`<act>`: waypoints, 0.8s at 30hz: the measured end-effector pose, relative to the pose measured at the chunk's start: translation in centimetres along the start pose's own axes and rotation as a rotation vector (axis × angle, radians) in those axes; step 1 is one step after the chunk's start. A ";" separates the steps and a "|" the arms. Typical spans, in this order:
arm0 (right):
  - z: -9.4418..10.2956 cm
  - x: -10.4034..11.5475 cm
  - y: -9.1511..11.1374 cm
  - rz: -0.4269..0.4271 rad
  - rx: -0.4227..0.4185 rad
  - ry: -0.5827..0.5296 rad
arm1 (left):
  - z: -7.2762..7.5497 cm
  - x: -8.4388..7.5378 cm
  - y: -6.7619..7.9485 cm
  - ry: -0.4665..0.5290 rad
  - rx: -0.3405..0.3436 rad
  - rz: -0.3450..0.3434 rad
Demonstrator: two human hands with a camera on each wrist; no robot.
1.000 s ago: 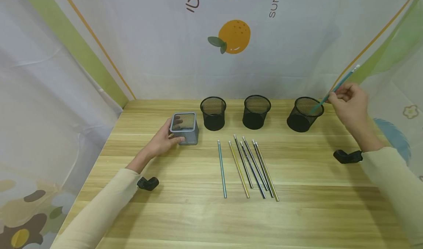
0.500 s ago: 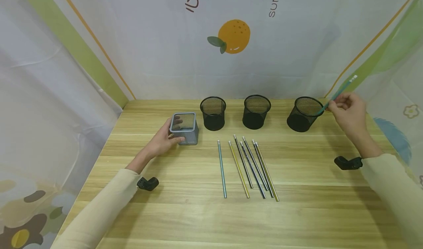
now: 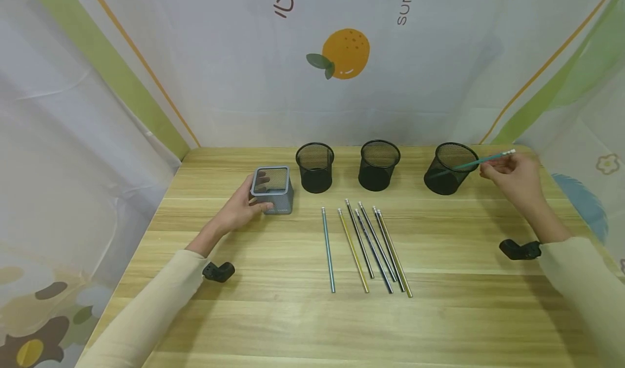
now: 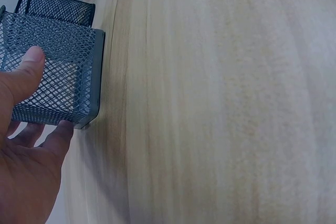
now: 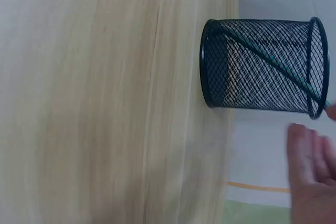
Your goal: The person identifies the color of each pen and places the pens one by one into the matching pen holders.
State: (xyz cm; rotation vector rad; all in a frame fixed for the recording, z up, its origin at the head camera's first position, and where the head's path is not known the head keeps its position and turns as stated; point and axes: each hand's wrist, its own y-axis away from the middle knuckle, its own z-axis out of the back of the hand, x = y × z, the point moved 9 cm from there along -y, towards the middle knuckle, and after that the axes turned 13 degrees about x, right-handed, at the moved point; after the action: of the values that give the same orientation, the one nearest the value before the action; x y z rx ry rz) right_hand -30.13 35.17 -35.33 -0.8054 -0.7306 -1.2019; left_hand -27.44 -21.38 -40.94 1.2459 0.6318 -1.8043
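Observation:
My left hand grips a grey square mesh pen holder at the left of the row, thumb on its near side and fingers on the other side. In the left wrist view the thumb presses the mesh of this pen holder. At the right end, a teal pencil leans inside a round black mesh pen holder, its white eraser end sticking out over the rim. Just beside that end is my right hand. In the right wrist view its fingers are spread from the thumb, which is by the pencil.
Two more round black mesh pen holders, one left and one middle, stand along the back. Several pencils lie on the wooden table, including a teal one and a yellow one. A printed cloth hangs behind.
My right hand has come down and loosened from the teal pencil. The pencil has dropped into the right pen holder and tipped flatter across its rim. The left hand stays put.

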 end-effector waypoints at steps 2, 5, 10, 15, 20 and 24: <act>-0.2 -0.6 0.3 -0.029 0.067 0.025 | 0.0 0.0 0.0 0.003 0.000 0.000; -0.5 -1.3 0.5 -0.055 0.156 0.064 | 0.0 0.0 0.0 0.005 0.001 0.000; -1.0 -1.7 0.5 -0.068 0.238 0.043 | 0.0 0.0 0.0 -0.003 0.002 0.001; -1.2 -1.5 0.6 -0.105 0.267 0.042 | 0.0 0.0 0.0 -0.004 0.003 0.000; -1.8 -1.6 0.7 -0.141 0.329 -0.011 | 0.0 -0.1 0.0 -0.008 0.004 -0.001; -2.4 -1.8 0.8 -0.176 0.382 0.002 | 0.0 -0.1 0.0 -0.010 0.002 0.001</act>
State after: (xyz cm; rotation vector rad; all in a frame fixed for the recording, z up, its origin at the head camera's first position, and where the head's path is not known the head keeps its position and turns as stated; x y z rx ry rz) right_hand -29.57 34.22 -38.19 -0.4300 -1.0086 -1.1693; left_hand -27.42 -21.32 -40.82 1.2379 0.6238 -1.8102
